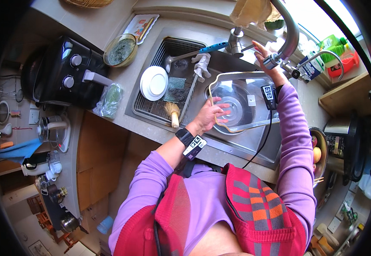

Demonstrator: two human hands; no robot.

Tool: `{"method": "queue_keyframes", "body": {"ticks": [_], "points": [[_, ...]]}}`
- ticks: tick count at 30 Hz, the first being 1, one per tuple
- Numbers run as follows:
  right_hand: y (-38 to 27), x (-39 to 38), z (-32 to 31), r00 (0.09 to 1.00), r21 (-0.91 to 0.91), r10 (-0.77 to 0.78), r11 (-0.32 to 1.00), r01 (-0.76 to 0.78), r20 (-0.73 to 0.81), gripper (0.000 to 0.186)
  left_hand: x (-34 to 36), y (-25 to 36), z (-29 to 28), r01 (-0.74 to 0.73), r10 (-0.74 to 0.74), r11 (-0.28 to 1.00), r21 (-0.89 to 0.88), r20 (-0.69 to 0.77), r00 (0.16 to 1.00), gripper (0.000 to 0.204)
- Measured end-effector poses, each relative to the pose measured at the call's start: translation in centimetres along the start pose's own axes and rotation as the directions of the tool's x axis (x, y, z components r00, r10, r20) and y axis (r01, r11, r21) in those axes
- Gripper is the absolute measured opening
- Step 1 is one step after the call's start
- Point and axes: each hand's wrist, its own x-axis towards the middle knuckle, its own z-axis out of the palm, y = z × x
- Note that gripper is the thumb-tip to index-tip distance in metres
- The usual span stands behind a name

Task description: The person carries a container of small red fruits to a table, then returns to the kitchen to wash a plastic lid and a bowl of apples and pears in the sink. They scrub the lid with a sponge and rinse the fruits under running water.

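A clear plastic tray (259,91) with a yellowish rim lies tilted over the right basin of the sink. My left hand (211,115) grips its near left edge, the fingers showing against the clear wall. Under the tray, a round metal basin (236,104) shows through the plastic. My right hand (268,62) is up at the faucet (235,42), fingers stretched out beside its lever (248,48). Part of that hand is hidden behind the spout head (272,61). Whether the fingertips touch the lever, I cannot tell.
A wire rack (145,112) in the left basin holds white plates (154,83), a whisk brush (173,113), a blue-handled brush (213,48) and a cloth (201,66). Left stand a glass bowl (120,50) and a black air fryer (68,72); bottles (331,49) stand far right.
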Motion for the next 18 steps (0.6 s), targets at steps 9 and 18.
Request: {"method": "queue_keyframes", "body": {"ticks": [9,18], "points": [[0.2,-0.5,0.7,0.998,-0.077,0.047,0.996,-0.05,-0.046,0.052,0.3,-0.3,-0.4,0.02,-0.02,1.0,-0.015,0.009,1.0,0.052],[-2.6,-4.3,2.7,0.919,-0.264,-0.039,0.962,-0.072,-0.393,0.035,0.7,-0.5,-1.4,0.033,-0.032,0.999,-0.012,0.025,0.999,0.055]]}}
